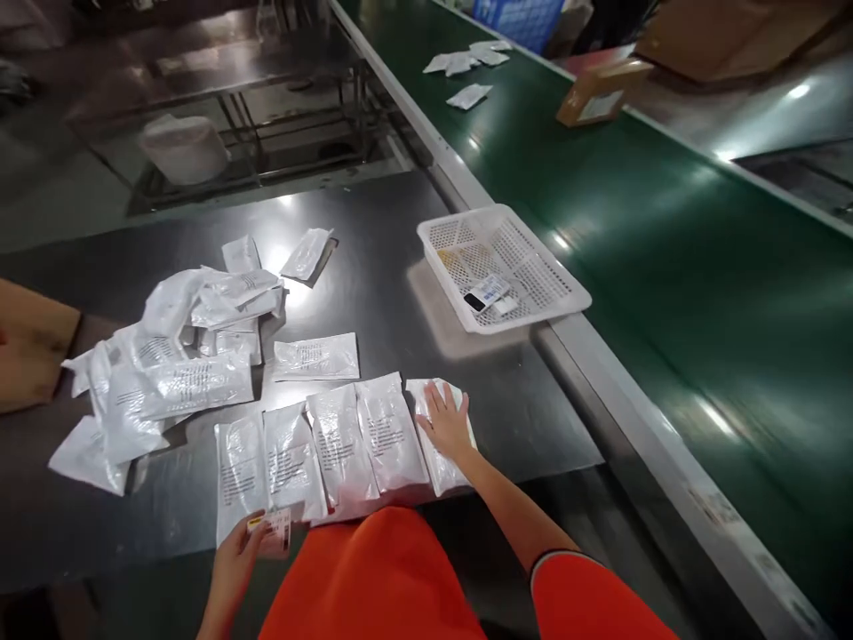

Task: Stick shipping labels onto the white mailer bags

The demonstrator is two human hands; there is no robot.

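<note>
My right hand [445, 421] lies flat with its fingers spread on a white plastic mailer bag [448, 468], the rightmost of a row along the table's near edge. Beside it in the row are several more printed mailers, among them one mailer [390, 431] just to the left. At the lower left, my left hand [241, 553] pinches a small stack of printed labels [275, 535] below the leftmost mailer [240, 471]. A single mailer [316, 357] rests crosswise above the row. To the left is a loose heap of mailers [193, 382].
A white perforated basket [566, 298] with a few small items overlaps the edge of the green conveyor belt [640, 267]. Several white packets [470, 96] and a cardboard box [603, 92] lie on the belt. Another cardboard box [33, 342] stands at the left of the metal table [373, 284].
</note>
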